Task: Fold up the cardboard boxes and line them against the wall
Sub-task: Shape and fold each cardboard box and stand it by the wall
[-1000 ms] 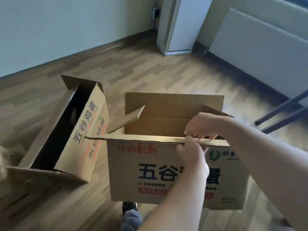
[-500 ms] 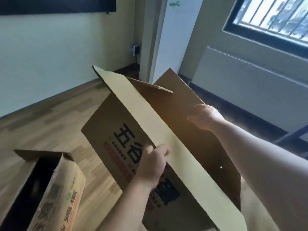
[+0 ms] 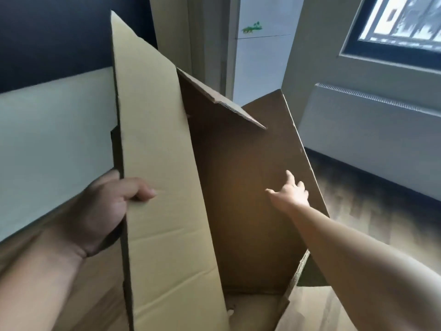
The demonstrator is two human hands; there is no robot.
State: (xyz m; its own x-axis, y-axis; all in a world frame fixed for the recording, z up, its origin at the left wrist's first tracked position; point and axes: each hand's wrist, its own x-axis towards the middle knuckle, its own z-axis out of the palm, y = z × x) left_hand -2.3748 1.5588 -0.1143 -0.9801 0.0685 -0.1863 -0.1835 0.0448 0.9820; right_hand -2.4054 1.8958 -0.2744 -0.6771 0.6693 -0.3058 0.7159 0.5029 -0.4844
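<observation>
A brown cardboard box [image 3: 248, 187] fills the middle of the view, lifted and tipped so its open end faces me. Its long pale flap [image 3: 157, 163] stands up on the left. My left hand [image 3: 105, 206] grips that flap's outer edge, thumb on the inner face. My right hand [image 3: 290, 194] is open, fingers spread, with the fingers on the dark inner wall on the right side. A short end flap [image 3: 219, 101] juts out at the top. The second box is out of view.
A pale wall [image 3: 52, 144] with a dark panel above runs on the left. A white cabinet [image 3: 257, 56] stands in the corner. A radiator cover [image 3: 372, 139] and a window [image 3: 405, 20] are on the right. Wood floor [image 3: 372, 211] shows at right.
The box has been lifted from the floor and tipped up toward me. My right hand left the top edge and moved onto the inner wall. The view swung upward; the second box dropped out of sight.
</observation>
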